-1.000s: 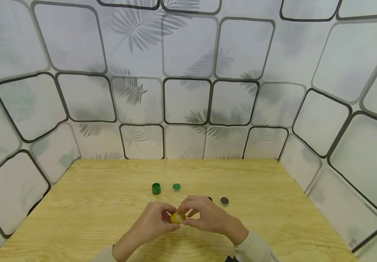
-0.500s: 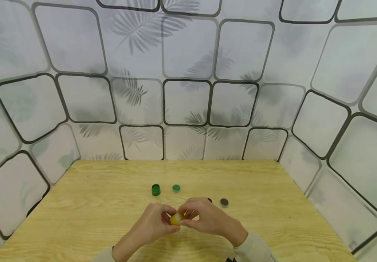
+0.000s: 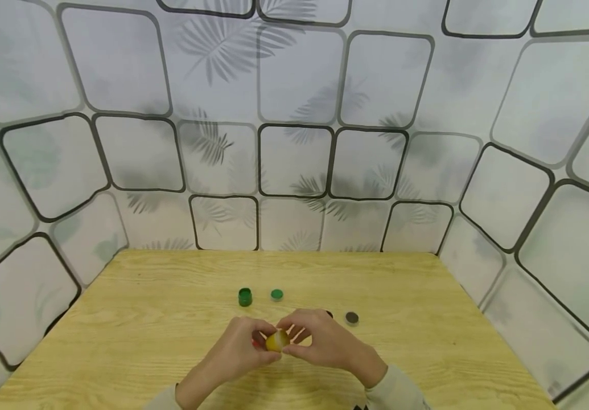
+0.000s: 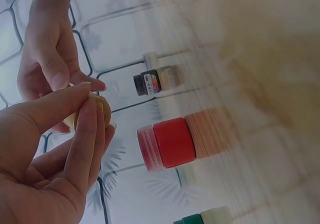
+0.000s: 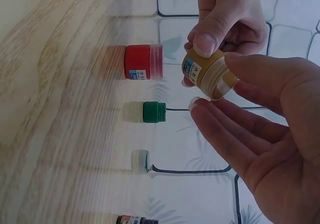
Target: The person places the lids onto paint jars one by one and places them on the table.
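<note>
Yellow jar (image 5: 202, 68) looks like smooth plastic with a clear ridged cap (image 5: 215, 77) and a paper-ish label (image 5: 192, 71), red jar (image 5: 137, 59) same deal, wood-grain tabletop (image 3: 120, 319) has a soft sheen, sleeve (image 3: 396, 388) looks like matt cloth

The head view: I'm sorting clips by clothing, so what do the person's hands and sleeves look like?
The left hand and right hand are bare, with no gloves or rings visible. The left sleeve and right sleeve are pale cream, ending near the wrists. The right one carries small dark marks near the picture's bottom edge, too small to read.
</note>
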`<state>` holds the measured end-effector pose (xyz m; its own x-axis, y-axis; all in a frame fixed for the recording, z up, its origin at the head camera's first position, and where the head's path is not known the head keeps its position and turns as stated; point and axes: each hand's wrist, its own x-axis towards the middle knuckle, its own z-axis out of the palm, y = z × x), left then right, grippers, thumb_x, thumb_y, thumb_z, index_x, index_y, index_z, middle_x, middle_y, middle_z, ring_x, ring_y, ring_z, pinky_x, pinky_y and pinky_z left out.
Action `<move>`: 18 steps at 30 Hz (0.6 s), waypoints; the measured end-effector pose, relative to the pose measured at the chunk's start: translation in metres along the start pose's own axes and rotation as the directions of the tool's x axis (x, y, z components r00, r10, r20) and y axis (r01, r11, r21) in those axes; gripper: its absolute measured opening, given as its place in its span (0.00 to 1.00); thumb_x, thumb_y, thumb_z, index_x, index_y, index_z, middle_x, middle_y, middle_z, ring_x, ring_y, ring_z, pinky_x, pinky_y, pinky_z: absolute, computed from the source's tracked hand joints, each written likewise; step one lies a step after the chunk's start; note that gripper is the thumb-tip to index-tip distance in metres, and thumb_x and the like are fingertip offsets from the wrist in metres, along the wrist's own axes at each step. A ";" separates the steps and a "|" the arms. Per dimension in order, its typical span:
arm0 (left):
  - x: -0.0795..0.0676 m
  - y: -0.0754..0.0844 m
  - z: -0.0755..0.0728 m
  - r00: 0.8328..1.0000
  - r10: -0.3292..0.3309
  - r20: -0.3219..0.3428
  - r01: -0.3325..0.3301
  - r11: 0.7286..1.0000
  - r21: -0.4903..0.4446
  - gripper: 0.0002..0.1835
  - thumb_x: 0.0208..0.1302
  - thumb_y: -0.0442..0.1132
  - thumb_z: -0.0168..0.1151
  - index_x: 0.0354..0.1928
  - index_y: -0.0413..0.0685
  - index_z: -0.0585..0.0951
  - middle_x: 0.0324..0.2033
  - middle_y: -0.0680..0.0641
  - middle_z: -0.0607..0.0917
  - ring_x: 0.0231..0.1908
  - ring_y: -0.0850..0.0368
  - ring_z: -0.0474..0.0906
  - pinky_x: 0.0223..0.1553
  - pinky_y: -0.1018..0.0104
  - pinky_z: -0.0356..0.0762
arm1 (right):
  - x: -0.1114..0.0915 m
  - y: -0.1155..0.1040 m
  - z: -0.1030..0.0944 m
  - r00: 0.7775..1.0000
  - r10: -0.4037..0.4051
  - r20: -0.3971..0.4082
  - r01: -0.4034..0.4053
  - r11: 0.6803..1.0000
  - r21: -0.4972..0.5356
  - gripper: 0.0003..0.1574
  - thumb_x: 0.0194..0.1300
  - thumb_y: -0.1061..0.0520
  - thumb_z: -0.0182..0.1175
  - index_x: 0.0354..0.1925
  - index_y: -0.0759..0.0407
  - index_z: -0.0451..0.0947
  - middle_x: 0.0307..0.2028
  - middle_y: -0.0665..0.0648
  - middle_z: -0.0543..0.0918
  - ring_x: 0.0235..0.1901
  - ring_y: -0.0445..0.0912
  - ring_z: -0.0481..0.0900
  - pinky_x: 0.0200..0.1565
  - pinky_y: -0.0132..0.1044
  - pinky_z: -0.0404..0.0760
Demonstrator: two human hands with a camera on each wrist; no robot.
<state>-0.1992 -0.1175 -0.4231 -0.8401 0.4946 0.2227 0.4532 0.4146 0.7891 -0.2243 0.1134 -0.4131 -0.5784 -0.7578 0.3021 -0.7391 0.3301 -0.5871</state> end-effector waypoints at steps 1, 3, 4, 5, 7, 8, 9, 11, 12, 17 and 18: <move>0.000 0.000 0.000 1.000 0.003 -0.002 -0.003 1.000 0.000 0.14 0.56 0.33 0.78 0.45 0.38 0.88 0.39 0.41 0.92 0.32 0.70 0.85 0.34 0.75 0.85 | 0.000 0.000 0.000 1.000 -0.004 0.000 0.004 1.000 0.002 0.18 0.68 0.60 0.68 0.56 0.60 0.82 0.49 0.58 0.88 0.43 0.39 0.88 0.41 0.26 0.87; 0.000 0.000 0.000 1.000 0.006 -0.007 -0.006 1.000 -0.002 0.14 0.56 0.33 0.78 0.44 0.39 0.89 0.39 0.42 0.92 0.32 0.71 0.85 0.34 0.75 0.85 | 0.000 0.000 0.000 1.000 -0.015 0.001 0.015 1.000 0.008 0.19 0.68 0.61 0.69 0.56 0.58 0.82 0.50 0.58 0.87 0.44 0.40 0.88 0.42 0.28 0.87; 0.000 0.000 -0.001 1.000 0.006 -0.008 -0.006 1.000 -0.003 0.13 0.56 0.33 0.78 0.44 0.39 0.89 0.39 0.42 0.92 0.32 0.71 0.85 0.34 0.75 0.85 | 0.000 0.001 0.000 1.000 -0.023 0.001 0.023 1.000 0.009 0.19 0.68 0.61 0.69 0.56 0.58 0.82 0.50 0.58 0.87 0.44 0.40 0.88 0.42 0.27 0.87; 0.000 0.000 -0.001 1.000 0.003 -0.008 -0.003 1.000 -0.008 0.13 0.56 0.33 0.78 0.44 0.40 0.89 0.39 0.43 0.92 0.32 0.71 0.85 0.34 0.75 0.85 | 0.000 0.001 0.000 0.999 -0.032 0.000 0.032 0.999 0.012 0.18 0.67 0.61 0.69 0.56 0.58 0.82 0.50 0.58 0.87 0.44 0.41 0.88 0.42 0.26 0.87; 0.000 0.001 -0.001 1.000 -0.003 -0.004 0.003 1.000 -0.016 0.13 0.56 0.34 0.78 0.44 0.40 0.89 0.39 0.43 0.92 0.31 0.71 0.85 0.33 0.76 0.85 | 0.000 0.001 0.000 0.999 -0.051 -0.002 0.051 0.999 0.014 0.18 0.67 0.62 0.69 0.55 0.59 0.82 0.50 0.58 0.87 0.44 0.41 0.88 0.42 0.24 0.86; 0.000 0.001 -0.001 1.000 -0.005 -0.002 0.005 1.000 -0.019 0.13 0.56 0.34 0.78 0.44 0.40 0.89 0.39 0.43 0.92 0.31 0.71 0.85 0.33 0.76 0.85 | 0.000 0.001 0.001 0.998 -0.060 -0.005 0.060 0.998 0.014 0.18 0.67 0.62 0.69 0.55 0.60 0.82 0.50 0.58 0.87 0.44 0.41 0.88 0.42 0.24 0.85; 0.000 0.002 -0.001 1.000 -0.005 -0.002 0.005 1.000 -0.023 0.13 0.56 0.34 0.78 0.44 0.40 0.89 0.39 0.43 0.92 0.31 0.70 0.85 0.33 0.76 0.84 | 0.000 0.001 0.001 0.998 -0.068 -0.009 0.068 0.998 0.013 0.18 0.67 0.62 0.69 0.54 0.60 0.83 0.49 0.59 0.87 0.44 0.42 0.88 0.42 0.23 0.85; 0.000 0.003 -0.002 1.000 -0.006 -0.001 0.006 1.000 -0.028 0.13 0.57 0.34 0.78 0.44 0.39 0.89 0.39 0.42 0.92 0.31 0.69 0.85 0.32 0.75 0.84 | -0.001 0.001 0.001 0.997 -0.078 -0.016 0.078 0.997 0.012 0.18 0.67 0.62 0.69 0.54 0.61 0.83 0.49 0.59 0.87 0.44 0.42 0.88 0.42 0.22 0.85; 0.000 0.003 -0.002 1.000 -0.004 -0.001 0.004 1.000 -0.029 0.13 0.57 0.35 0.78 0.44 0.39 0.89 0.38 0.42 0.92 0.31 0.69 0.86 0.32 0.75 0.85 | -0.001 0.001 0.002 0.997 -0.081 -0.019 0.081 0.997 0.008 0.18 0.66 0.62 0.69 0.54 0.61 0.83 0.49 0.59 0.87 0.43 0.41 0.88 0.43 0.22 0.84; -0.001 0.003 -0.001 1.000 0.010 0.001 -0.010 1.000 -0.028 0.14 0.56 0.35 0.79 0.43 0.38 0.89 0.38 0.42 0.92 0.31 0.69 0.86 0.32 0.75 0.85 | -0.001 0.001 0.002 0.997 -0.078 -0.022 0.077 0.997 -0.010 0.18 0.65 0.61 0.70 0.54 0.61 0.84 0.47 0.58 0.88 0.41 0.39 0.87 0.42 0.21 0.84; -0.001 0.002 -0.001 1.000 0.015 0.002 -0.015 1.000 -0.025 0.14 0.56 0.35 0.79 0.43 0.38 0.89 0.38 0.42 0.92 0.31 0.70 0.86 0.33 0.75 0.85 | -0.001 0.001 0.002 0.997 -0.076 -0.020 0.076 0.997 -0.012 0.18 0.65 0.61 0.70 0.53 0.61 0.84 0.47 0.58 0.88 0.41 0.38 0.87 0.42 0.21 0.84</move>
<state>-0.1978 -0.1178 -0.4209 -0.8326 0.5022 0.2337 0.4583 0.3876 0.7999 -0.2242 0.1130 -0.4155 -0.5274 -0.7692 0.3608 -0.7848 0.2785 -0.5536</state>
